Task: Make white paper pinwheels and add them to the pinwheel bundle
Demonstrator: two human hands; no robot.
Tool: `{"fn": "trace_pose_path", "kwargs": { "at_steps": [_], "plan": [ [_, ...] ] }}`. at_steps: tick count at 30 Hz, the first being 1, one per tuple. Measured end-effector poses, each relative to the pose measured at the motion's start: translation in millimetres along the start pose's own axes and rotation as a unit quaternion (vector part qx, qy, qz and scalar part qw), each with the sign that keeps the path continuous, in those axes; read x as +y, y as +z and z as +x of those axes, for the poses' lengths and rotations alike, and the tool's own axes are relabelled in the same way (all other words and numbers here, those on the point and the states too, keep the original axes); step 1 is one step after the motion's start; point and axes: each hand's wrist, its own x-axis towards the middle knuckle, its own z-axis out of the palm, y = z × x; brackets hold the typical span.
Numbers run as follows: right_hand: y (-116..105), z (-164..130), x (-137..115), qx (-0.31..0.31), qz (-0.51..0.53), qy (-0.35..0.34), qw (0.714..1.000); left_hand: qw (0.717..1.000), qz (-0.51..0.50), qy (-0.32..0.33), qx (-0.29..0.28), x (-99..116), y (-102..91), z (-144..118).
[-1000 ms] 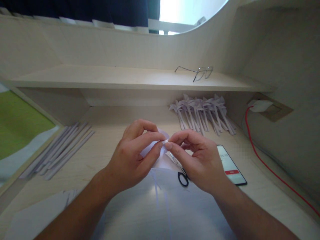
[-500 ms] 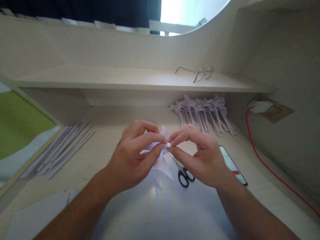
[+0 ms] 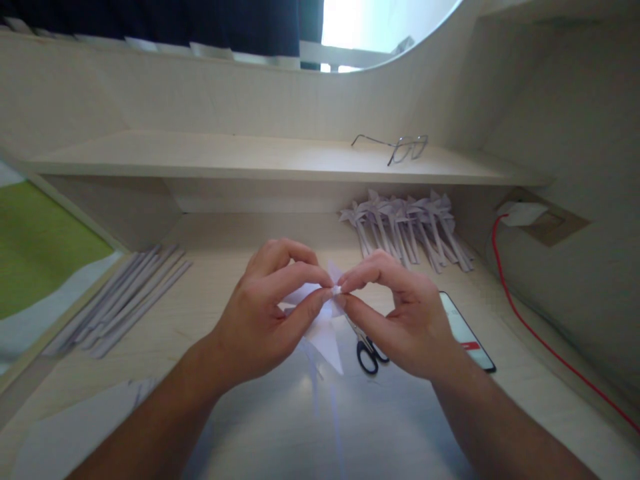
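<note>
A white paper pinwheel (image 3: pixel 324 340) is held up at the middle of the desk, its pointed blades spreading below and behind my fingers. My left hand (image 3: pixel 275 307) pinches it near its centre between thumb and index finger. From the other side, my right hand (image 3: pixel 395 310) closes its thumb and fingertips on a small white paper knot (image 3: pixel 337 291) at the pinwheel's centre. The fingertips of both hands almost meet there and partly hide the knot. Beneath my right hand lie scissors with black handles (image 3: pixel 369 357), their blades partly covered.
Several finished pinwheels on sticks (image 3: pixel 400 217) lie at the back right. Rolled paper sticks (image 3: pixel 120 300) lie at the left, with paper sheets (image 3: pixel 75 427) nearer me. A phone (image 3: pixel 465 333), a red cable (image 3: pixel 510 300) and a shelf (image 3: pixel 250 153) bearing glasses (image 3: pixel 407 148) surround the work.
The pinwheel has turned a little between my fingers, its lower blade now pointing further down. Both hands keep nearly the same place and grip.
</note>
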Motion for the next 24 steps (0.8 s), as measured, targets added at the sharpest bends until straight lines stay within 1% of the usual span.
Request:
{"fn": "trace_pose_path", "kwargs": {
  "at_steps": [2, 4, 6, 7, 8, 10, 12, 13, 15, 16, 19, 21, 24],
  "plan": [
    [1.1, -0.2, 0.0, 0.007, -0.006, -0.01, 1.0, 0.999, -0.028, -0.013, -0.008, -2.9, -2.7, 0.9],
    [1.7, -0.2, -0.8, 0.01, -0.012, -0.025, 1.0, 0.995, -0.078, -0.058, -0.006, -9.6, -5.7, 3.1],
    [2.0, 0.1, -2.2, 0.008, -0.02, -0.049, 0.999, 0.979, -0.139, -0.148, 0.02, -19.2, -7.2, 6.2],
    [2.1, 0.2, -2.9, 0.006, -0.025, -0.063, 0.998, 0.963, -0.167, -0.208, 0.036, -24.2, -7.0, 7.7],
    [2.2, 0.3, -3.5, 0.002, -0.03, -0.077, 0.997, 0.946, -0.196, -0.255, 0.038, -28.9, -6.1, 8.9],
    [2.5, 0.5, -4.3, -0.006, -0.042, -0.101, 0.994, 0.913, -0.251, -0.321, 0.003, -35.6, -2.8, 10.0],
    [3.0, 0.5, -4.3, -0.014, -0.055, -0.116, 0.992, 0.89, -0.289, -0.35, -0.052, -38.2, 1.4, 9.3],
    [3.4, 0.4, -4.1, -0.016, -0.062, -0.12, 0.991, 0.883, -0.297, -0.358, -0.068, -38.1, 3.3, 8.4],
    [4.4, 0.3, -3.5, -0.013, -0.069, -0.121, 0.99, 0.881, -0.296, -0.363, -0.069, -36.2, 6.1, 6.4],
    [5.0, 0.1, -3.2, -0.006, -0.069, -0.118, 0.991, 0.887, -0.288, -0.356, -0.058, -34.8, 6.7, 5.5],
    [6.9, -0.3, -2.3, 0.019, -0.07, -0.091, 0.993, 0.927, -0.231, -0.293, -0.025, -29.9, 6.0, 4.0],
    [8.0, -0.6, -1.7, 0.036, -0.075, -0.065, 0.994, 0.954, -0.181, -0.238, -0.018, -26.1, 4.4, 4.0],
    [9.1, -1.3, -0.3, 0.067, -0.087, -0.032, 0.993, 0.976, -0.125, -0.181, -0.006, -20.0, 2.7, 4.5]
  ]
}}
